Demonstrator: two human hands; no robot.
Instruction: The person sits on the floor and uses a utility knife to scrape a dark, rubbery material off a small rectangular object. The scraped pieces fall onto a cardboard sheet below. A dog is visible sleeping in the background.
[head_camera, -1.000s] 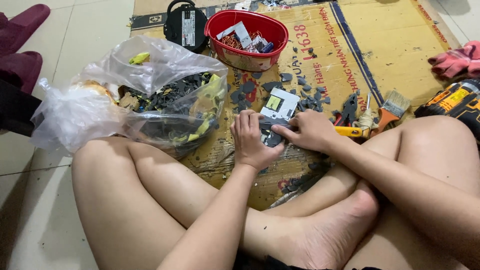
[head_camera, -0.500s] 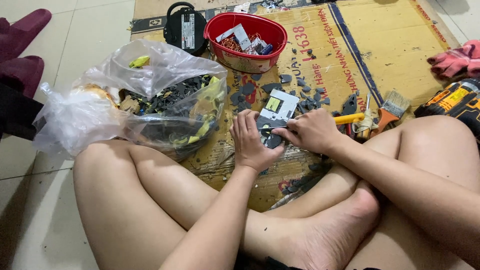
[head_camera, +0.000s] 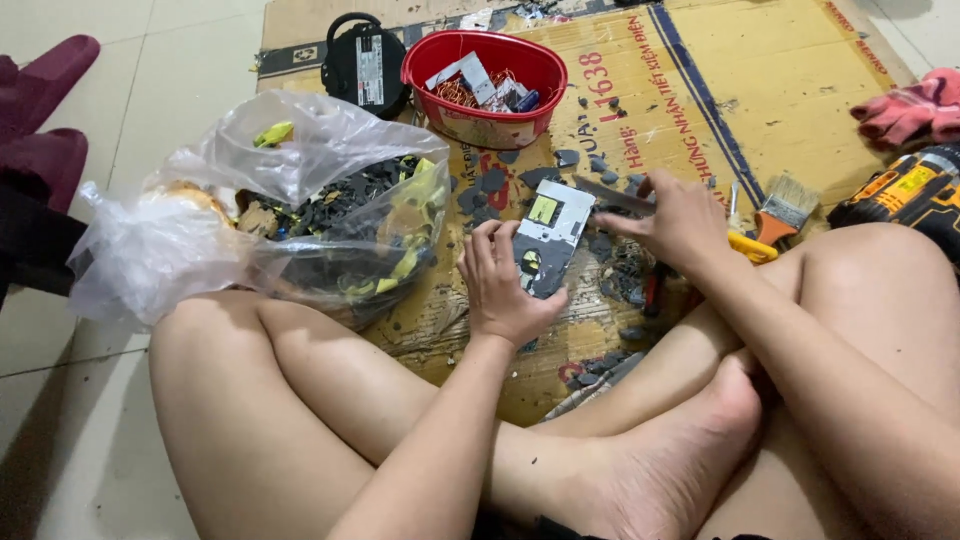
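The left hand pins the lower edge of a grey circuit board flat on the cardboard sheet, fingers curled onto it, while the right hand is closed around a thin flat blade whose tip lies over the board's upper right corner. Behind the board, a red bowl holds copper wire and small metal parts. To its left, an open clear plastic bag holds dark and yellow plastic scraps.

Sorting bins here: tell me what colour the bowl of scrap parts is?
Red bowl, clearest in the head view.
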